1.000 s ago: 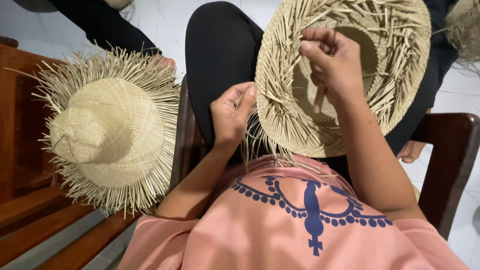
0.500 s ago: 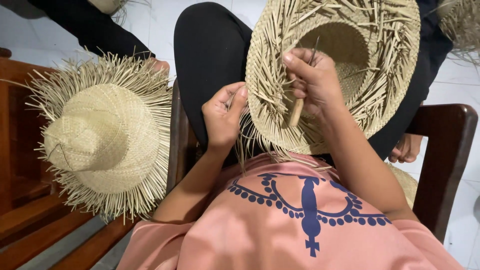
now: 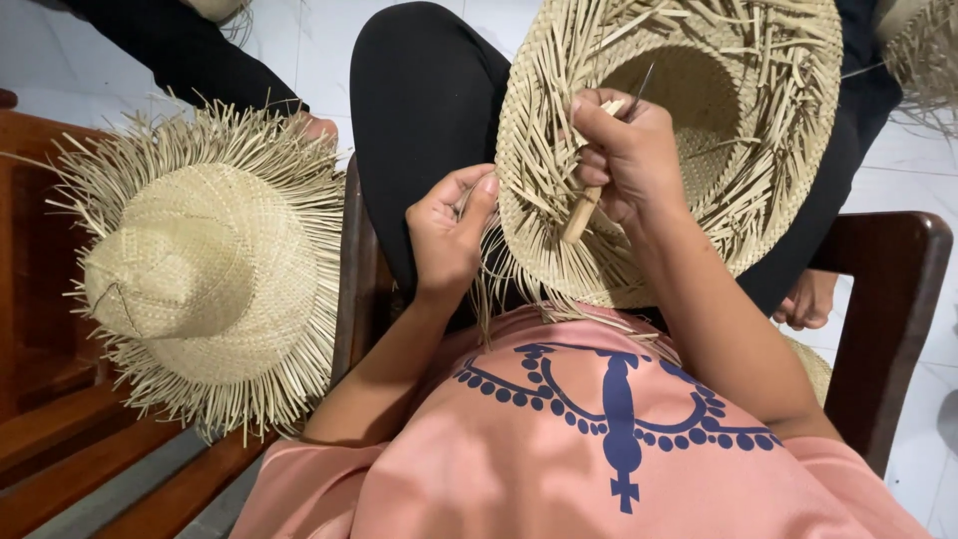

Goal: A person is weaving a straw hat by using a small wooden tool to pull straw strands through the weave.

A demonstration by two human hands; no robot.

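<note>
Right hand (image 3: pixel 629 160) lowered, gripping awl (image 3: pixel 584 210), left hand (image 3: pixel 449 230) pinching hat (image 3: pixel 689 130) brim

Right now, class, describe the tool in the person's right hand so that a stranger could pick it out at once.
Start at the upturned straw hat on the person's lap, its hollow facing up. Over its near brim the right hand grips the tool: a pale wooden handle below the fist, a thin dark metal point above. Unlike the flat straw strips around it, it is round and solid.
</note>
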